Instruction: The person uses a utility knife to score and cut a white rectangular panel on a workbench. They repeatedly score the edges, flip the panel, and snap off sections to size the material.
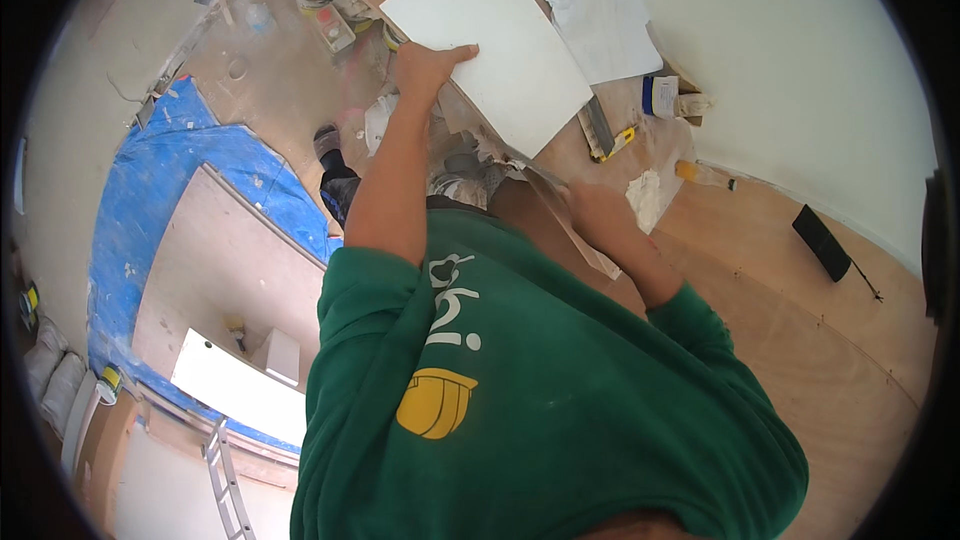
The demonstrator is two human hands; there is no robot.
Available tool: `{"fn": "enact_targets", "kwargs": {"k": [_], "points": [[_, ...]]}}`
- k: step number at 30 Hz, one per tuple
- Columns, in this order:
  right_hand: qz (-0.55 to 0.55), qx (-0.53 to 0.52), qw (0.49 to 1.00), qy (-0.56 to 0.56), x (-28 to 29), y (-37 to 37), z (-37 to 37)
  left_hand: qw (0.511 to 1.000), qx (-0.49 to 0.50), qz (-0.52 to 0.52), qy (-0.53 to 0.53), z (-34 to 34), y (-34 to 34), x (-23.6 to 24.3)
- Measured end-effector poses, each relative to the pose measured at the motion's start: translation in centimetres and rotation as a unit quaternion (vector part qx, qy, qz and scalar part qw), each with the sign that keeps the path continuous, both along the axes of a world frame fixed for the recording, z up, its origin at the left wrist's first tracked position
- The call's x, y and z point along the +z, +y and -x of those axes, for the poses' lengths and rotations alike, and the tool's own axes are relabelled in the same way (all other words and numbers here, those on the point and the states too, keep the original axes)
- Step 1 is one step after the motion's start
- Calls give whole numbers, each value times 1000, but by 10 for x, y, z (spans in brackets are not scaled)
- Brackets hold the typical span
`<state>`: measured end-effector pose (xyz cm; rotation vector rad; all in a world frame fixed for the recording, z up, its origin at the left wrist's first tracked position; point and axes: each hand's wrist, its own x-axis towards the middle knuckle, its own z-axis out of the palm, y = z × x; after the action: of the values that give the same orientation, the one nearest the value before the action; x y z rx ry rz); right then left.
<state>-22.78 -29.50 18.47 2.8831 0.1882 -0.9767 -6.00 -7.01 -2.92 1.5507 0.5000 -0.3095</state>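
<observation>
My left hand [428, 72] grips the near left edge of a white board [500, 35], thumb on top. The board lies on a wooden work surface [690, 240]. My right hand [585, 202] is low, beside the surface's edge below the board; its fingertips are hidden, so what it holds is unclear. A grey blade-like tool [598, 125] and a yellow-handled cutter [624, 140] lie right of the board, near crumpled white sheets [600, 20], a white tub [660, 97] and a pale powdery lump [645, 200].
A bottle [705, 172] and black flat object [820, 240] lie rightward by the wall [800, 60]. My foot [328, 140] stands on the floor amid clutter [330, 25]. Leftward are a blue tarp [130, 210], a large panel [180, 270] and a ladder [225, 480].
</observation>
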Motion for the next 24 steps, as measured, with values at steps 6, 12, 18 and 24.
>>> {"fn": "enact_targets", "kwargs": {"k": [6,12,18,24], "points": [[26,9,999,22,-4,13,-2,999,13,-46,-20,2,-3,-3],[31,-2,999,26,-42,-2,9,997,-1,-51,-54,2,-7,4],[31,-17,991,131,27,-6,21,999,20,-9,-46,1,0,-2],[-62,-51,997,21,3,20,25,999,15,-27,-43,4,-1,18]]}}
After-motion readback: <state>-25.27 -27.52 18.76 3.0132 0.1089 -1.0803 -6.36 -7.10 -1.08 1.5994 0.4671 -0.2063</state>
